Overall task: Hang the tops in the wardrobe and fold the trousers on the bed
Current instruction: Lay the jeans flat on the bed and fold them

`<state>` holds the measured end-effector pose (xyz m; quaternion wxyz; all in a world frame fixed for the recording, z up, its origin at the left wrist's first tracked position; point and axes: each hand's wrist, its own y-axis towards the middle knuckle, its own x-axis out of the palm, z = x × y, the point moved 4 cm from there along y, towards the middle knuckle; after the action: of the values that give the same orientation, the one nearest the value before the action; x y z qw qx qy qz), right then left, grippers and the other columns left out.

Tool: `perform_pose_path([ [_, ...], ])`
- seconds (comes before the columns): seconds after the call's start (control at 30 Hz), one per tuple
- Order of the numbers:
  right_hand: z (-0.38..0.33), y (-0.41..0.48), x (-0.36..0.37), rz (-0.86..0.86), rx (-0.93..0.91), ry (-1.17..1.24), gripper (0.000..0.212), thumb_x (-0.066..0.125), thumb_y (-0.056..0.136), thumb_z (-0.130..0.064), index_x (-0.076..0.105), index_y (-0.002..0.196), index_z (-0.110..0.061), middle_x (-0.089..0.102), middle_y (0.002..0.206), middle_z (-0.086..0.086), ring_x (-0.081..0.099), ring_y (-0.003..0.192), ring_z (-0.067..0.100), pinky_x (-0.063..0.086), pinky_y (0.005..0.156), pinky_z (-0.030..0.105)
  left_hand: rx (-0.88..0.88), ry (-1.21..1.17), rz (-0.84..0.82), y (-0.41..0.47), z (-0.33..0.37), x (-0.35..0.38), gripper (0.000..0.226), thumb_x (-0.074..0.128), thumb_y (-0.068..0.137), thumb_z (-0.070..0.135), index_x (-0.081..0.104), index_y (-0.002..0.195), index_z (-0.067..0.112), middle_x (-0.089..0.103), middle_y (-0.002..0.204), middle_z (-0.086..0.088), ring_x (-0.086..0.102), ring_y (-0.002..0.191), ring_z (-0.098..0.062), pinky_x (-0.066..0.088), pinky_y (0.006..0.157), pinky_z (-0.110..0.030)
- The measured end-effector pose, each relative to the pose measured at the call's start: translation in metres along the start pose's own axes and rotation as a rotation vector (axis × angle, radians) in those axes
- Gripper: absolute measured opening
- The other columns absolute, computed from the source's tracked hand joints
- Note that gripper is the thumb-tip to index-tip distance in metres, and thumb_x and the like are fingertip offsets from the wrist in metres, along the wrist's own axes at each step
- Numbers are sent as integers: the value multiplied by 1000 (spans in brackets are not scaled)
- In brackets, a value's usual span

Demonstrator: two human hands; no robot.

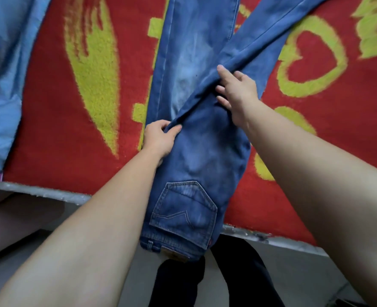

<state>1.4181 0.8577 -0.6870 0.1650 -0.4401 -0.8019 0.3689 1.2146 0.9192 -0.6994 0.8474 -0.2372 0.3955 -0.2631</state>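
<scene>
Forearms [107, 218] stretched past back pocket [183, 207] of jeans [205, 151] on red blanket [61, 140]. Just above pocket, left hand [158, 140] pinching a fold, probably to keep legs aligned; further above, right hand [236, 94], fingers [222, 89] spread, pressing crossed leg flat.
</scene>
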Motion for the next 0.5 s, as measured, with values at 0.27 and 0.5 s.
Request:
perform_pose_path([
  [0.27, -10, 25, -6, -49, -16, -57, 23, 65, 94, -34, 49, 103, -21, 68, 88, 1, 66, 58, 9, 53, 56, 23, -70, -115, -60, 8, -3, 1, 13, 75, 85, 23, 67, 75, 23, 61, 72, 1, 47, 57, -3, 38, 49, -11],
  [0.5, -59, 8, 26, 76, -316, -251, 9, 59, 87, -21, 50, 89, -22, 59, 73, 1, 65, 74, 33, 55, 70, 46, -313, -484, -274, 1, 13, -19, 12, 76, 81, 14, 69, 90, 11, 70, 92, -16, 65, 82, -25, 54, 75, -35],
])
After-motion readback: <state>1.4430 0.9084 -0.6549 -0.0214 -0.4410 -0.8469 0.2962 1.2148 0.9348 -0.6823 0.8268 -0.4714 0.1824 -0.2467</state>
